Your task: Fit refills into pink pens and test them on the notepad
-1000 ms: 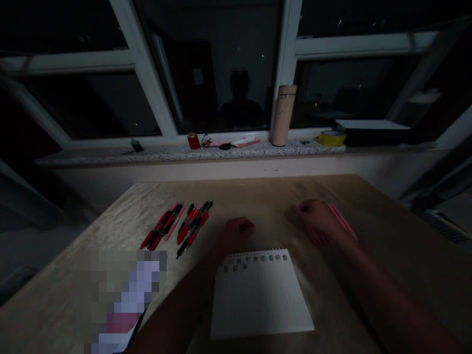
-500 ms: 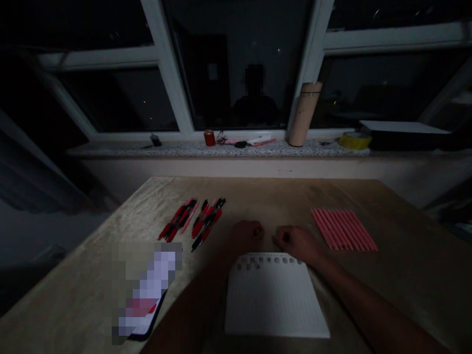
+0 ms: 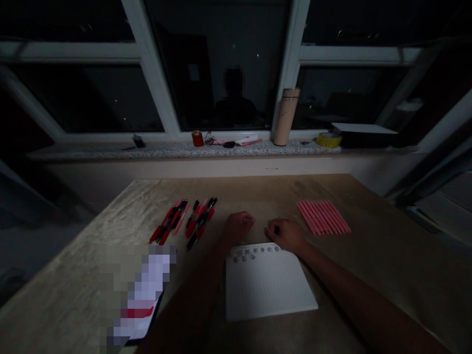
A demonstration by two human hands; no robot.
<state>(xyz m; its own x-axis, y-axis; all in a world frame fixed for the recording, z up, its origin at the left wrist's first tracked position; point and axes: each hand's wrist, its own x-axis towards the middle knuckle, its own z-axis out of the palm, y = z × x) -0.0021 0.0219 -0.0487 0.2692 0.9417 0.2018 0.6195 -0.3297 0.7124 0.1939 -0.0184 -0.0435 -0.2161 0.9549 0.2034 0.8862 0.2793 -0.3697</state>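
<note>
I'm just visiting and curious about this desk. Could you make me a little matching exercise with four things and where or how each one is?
Things:
1. Notepad
2. Pink sticks
3. Flask
4. Pens

Places and states:
A. On the windowsill, in front of the window frame
B. In two bunches, mostly red and black, left of the left hand
C. White and lined, with small marks along its top
D. Side by side in a neat row, right of the right hand

Right pairs: 1-C; 2-D; 3-A; 4-B
</note>
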